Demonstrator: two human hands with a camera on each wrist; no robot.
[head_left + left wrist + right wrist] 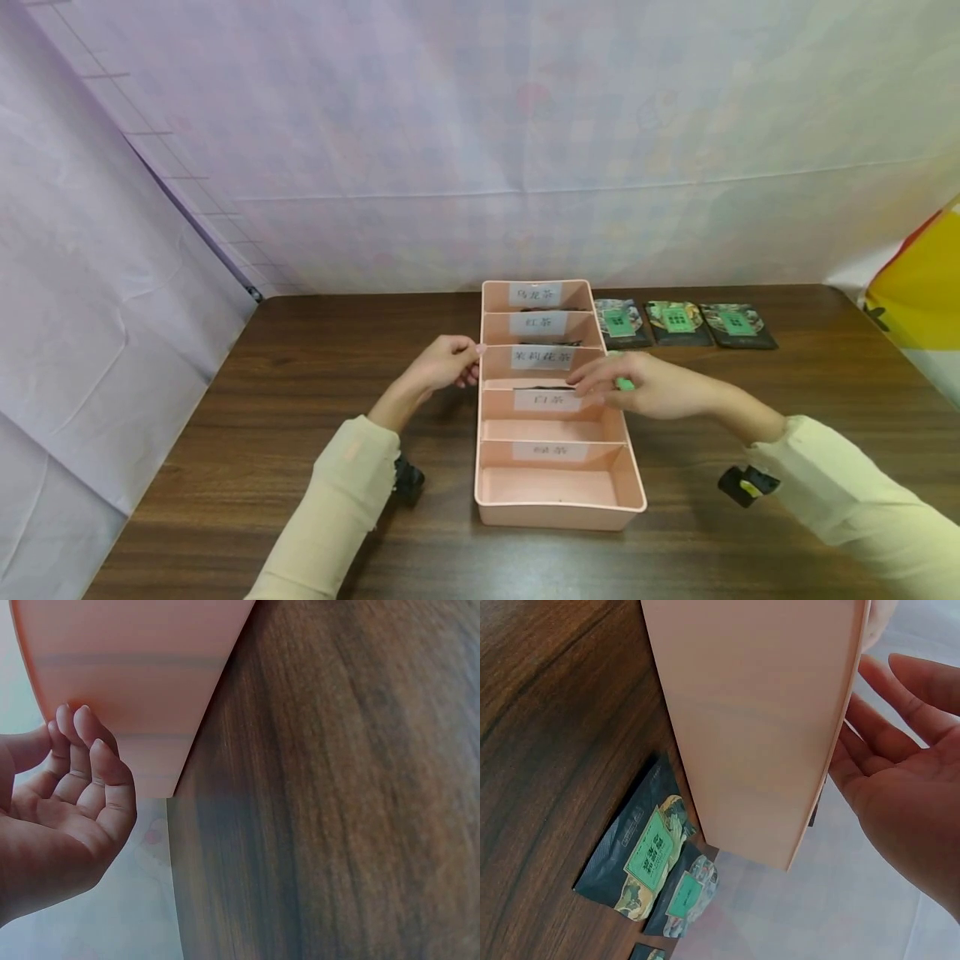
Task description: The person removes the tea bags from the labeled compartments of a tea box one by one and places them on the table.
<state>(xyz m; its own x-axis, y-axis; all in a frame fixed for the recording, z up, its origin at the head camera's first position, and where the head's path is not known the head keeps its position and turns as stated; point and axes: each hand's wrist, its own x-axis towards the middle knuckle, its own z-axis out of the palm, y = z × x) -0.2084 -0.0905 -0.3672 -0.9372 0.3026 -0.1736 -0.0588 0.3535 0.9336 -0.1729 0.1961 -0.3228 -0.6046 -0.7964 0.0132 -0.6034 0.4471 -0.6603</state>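
A long pink divided box [558, 515] stands on the table, with white paper labels bearing Chinese characters in its compartments. My left hand [446, 362] is at the box's left rim; its thumb and curled fingers pinch the edge there, also seen in the left wrist view [75, 802]. My right hand [648, 385] reaches over the right rim with loosely bent fingers above the middle compartments, holding nothing visible. Dark packet edges [551, 342] show in the rear compartments. Beside the box, under my right hand, lies a black tea packet [649, 851] with a green label, mostly hidden in the head view.
Behind and right of the box, a row of tea packets holds a bluish one [621, 325], a yellowish one [678, 323] and another [738, 325]. The wooden table [315, 400] ends at a pale curtain [420, 167]. A yellow cloth [918, 283] hangs at far right.
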